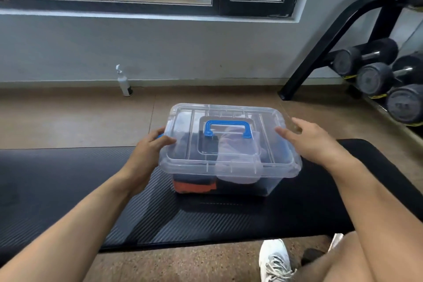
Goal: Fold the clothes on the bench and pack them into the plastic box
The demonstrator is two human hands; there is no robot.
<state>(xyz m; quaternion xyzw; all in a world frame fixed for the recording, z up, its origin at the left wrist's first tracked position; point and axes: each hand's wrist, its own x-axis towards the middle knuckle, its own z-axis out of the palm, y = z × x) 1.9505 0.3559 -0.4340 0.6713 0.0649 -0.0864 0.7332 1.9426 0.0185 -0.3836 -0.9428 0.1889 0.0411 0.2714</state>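
**Lid on, hands at both ends of the box**

Head view, and here is the box (229, 167), clear plastic, sitting on the black bench (68, 190) with its lid (183, 126) in place and the blue handle (229, 129) lying flat on top. Through the walls the clothes (194, 184) show packed inside: something dark, an orange strip low at the front, a pale piece on the right.

The left hand (151, 146) is on the lid's left edge, thumb over the top, fingers curled round the side where a blue latch (160, 136) peeks out. The right hand (306, 139) is spread wide at the right end, fingers straight, gripping nothing (whether the palm touches the rim, I cannot tell). The box sits squarely between the two hands.

Behind, a white bottle (124, 84) stands by the wall, dumbbells (375, 75) racked at right. A white shoe (274, 261) shows on the floor below the bench.
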